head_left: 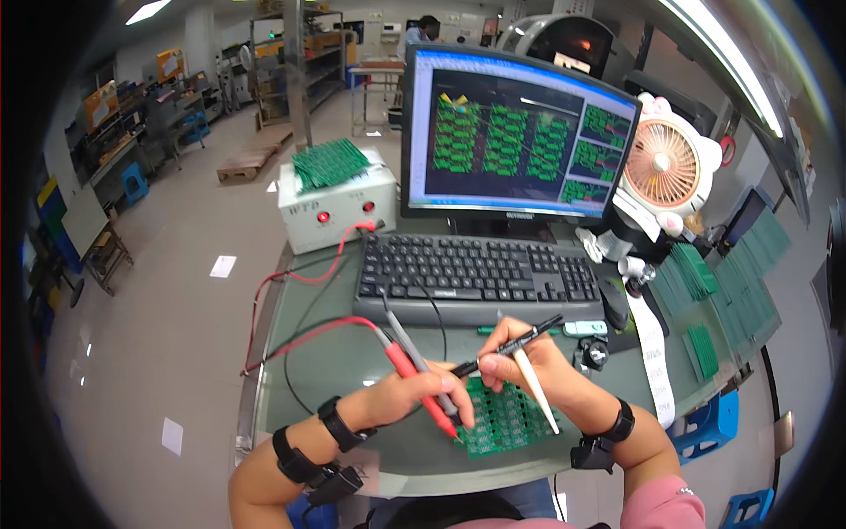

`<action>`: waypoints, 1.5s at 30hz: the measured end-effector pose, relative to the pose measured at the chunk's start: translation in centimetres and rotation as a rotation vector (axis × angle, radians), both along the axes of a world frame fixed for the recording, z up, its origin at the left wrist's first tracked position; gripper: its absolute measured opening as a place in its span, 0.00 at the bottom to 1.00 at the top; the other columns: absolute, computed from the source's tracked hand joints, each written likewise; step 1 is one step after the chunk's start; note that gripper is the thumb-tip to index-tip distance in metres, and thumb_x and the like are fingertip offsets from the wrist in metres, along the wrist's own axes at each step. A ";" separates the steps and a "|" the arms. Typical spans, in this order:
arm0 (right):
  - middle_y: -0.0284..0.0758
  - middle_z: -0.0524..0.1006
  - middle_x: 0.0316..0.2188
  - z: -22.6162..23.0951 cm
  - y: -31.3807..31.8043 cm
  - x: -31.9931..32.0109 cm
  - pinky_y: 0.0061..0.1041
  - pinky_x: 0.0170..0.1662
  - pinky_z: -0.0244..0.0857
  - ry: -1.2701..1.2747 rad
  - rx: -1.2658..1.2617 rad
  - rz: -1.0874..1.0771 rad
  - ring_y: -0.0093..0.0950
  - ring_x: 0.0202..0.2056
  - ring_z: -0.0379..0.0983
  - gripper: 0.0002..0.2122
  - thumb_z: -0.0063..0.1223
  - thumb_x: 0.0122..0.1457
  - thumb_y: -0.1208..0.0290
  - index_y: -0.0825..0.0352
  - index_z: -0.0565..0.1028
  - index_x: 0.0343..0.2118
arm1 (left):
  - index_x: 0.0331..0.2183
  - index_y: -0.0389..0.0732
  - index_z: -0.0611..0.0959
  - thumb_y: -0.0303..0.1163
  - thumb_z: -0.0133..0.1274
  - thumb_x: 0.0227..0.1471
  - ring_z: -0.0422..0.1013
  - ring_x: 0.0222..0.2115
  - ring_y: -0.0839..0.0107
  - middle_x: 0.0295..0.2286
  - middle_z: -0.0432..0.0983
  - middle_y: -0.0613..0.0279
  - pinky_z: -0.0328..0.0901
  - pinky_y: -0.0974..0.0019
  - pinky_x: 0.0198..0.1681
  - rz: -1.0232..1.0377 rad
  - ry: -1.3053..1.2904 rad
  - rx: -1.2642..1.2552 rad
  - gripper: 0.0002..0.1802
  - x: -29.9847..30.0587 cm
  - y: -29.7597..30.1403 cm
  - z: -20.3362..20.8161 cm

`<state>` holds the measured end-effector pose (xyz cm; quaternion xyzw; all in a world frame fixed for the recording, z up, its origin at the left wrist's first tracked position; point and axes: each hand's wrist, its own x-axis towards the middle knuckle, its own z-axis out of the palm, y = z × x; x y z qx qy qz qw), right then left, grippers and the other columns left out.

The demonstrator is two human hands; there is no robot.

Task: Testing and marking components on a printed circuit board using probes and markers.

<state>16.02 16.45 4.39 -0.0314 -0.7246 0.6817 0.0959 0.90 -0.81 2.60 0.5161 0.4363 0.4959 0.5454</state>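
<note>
My left hand is closed around a pair of test probes: a red probe and a grey-black probe. The red probe's tip points down at the left edge of a green circuit board panel lying on the table. In my right hand are a black marker pen, held slantwise between the fingers, and a white pointed stick that angles down over the board. The pen's lower end comes close to my left fingers; whether they touch it I cannot tell.
A keyboard and a monitor stand beyond my hands. At left, red and black leads run to a white box carrying green boards. A mouse, paper strip, fan and stacked boards lie right.
</note>
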 end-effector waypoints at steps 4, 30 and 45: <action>0.31 0.76 0.24 -0.3 -0.1 0.8 0.15 0.28 0.66 0.102 -0.009 -0.009 0.15 0.25 0.71 0.11 0.59 0.60 0.66 0.69 0.71 0.33 | 0.27 0.31 0.85 0.39 0.39 0.57 0.72 0.31 0.67 0.29 0.80 0.53 0.66 0.66 0.40 -0.013 -0.133 0.040 0.25 0.1 0.0 0.0; 0.36 0.68 0.57 -0.3 -0.4 6.6 0.37 0.55 0.57 0.016 1.318 0.151 0.33 0.54 0.67 0.29 0.62 0.45 0.46 0.61 0.69 0.46 | 0.45 0.31 0.77 0.31 0.40 0.54 0.70 0.22 0.71 0.27 0.72 0.63 0.69 0.55 0.44 0.467 -0.617 -0.016 0.20 -3.3 1.3 -2.3; 0.36 0.68 0.59 0.2 1.3 2.4 0.40 0.57 0.53 0.214 1.287 -0.122 0.33 0.55 0.67 0.31 0.68 0.42 0.49 0.61 0.71 0.46 | 0.18 0.41 0.73 0.41 0.56 0.57 0.66 0.15 0.78 0.12 0.66 0.69 0.65 0.72 0.23 0.336 -0.141 -0.244 0.21 0.0 1.5 -2.7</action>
